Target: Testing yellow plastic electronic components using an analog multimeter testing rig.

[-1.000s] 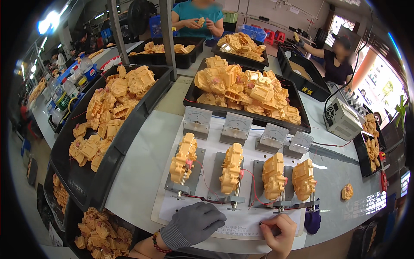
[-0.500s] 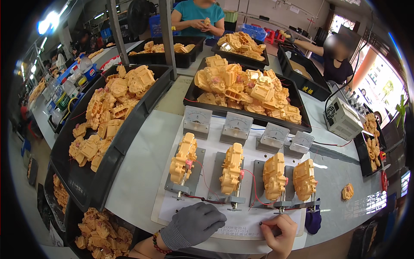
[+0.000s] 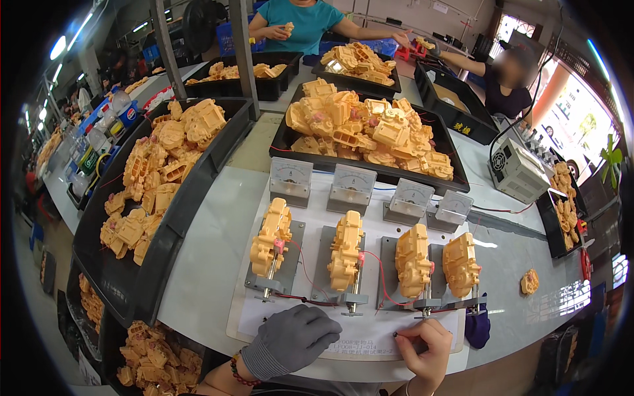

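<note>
My left hand (image 3: 290, 340), in a grey knit glove, rests flat on a white paper sheet (image 3: 370, 327) at the table's front edge. My bare right hand (image 3: 422, 346) is closed around a thin dark pen, its tip on the same sheet. Just beyond the sheet stand several grey test fixtures, each carrying a yellow plastic gearbox: the leftmost gearbox (image 3: 271, 236), the second gearbox (image 3: 347, 249), the third gearbox (image 3: 413, 259) and the rightmost gearbox (image 3: 460, 264). Red wires run from them. Behind the fixtures is a row of grey analog meters (image 3: 352, 188).
Black trays heaped with yellow gearboxes stand at the left (image 3: 165, 218) and at the back (image 3: 456, 165). A grey power supply box (image 3: 518, 170) sits at the right. A loose yellow part (image 3: 529, 282) lies on the table. Two other people work at the far side.
</note>
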Demonstrator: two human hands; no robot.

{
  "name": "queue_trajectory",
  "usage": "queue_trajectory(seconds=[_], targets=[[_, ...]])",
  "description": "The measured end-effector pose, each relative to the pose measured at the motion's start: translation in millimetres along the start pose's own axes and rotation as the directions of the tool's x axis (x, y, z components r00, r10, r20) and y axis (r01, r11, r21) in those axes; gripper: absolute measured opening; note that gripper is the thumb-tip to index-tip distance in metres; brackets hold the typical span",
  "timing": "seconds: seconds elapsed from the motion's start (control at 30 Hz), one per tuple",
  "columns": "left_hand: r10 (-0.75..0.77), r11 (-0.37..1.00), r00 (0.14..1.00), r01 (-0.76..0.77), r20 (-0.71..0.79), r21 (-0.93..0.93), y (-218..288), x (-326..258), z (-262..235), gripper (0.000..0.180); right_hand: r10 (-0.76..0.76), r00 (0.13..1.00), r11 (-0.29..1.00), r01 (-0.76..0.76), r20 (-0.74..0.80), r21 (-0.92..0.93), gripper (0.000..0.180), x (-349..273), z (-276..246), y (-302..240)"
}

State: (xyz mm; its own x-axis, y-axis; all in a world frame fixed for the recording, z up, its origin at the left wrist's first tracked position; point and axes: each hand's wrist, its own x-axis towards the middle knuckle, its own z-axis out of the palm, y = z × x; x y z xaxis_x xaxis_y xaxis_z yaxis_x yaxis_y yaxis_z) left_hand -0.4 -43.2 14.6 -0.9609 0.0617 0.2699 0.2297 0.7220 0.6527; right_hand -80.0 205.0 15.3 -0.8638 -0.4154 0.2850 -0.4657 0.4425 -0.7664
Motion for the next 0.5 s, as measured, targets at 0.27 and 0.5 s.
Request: queue_trajectory(seconds=[0.27, 0.5], targets=[[-0.014, 1.000, 1.000, 0.014, -0.004, 0.000, 1.7, 0.3, -1.0, 0.015, 0.003, 1.000, 1.000, -0.004, -0.003, -0.020, 0.011, -2.1, 1.1, 3.0], [-0.005, 1.000, 1.000, 0.005, 0.019, -0.006, 0.9, -0.1, -1.3, 0.012, -0.001, 1.000, 1.000, 0.000, -0.028, -0.003, 0.011, -2.8, 2.7, 3.5]])
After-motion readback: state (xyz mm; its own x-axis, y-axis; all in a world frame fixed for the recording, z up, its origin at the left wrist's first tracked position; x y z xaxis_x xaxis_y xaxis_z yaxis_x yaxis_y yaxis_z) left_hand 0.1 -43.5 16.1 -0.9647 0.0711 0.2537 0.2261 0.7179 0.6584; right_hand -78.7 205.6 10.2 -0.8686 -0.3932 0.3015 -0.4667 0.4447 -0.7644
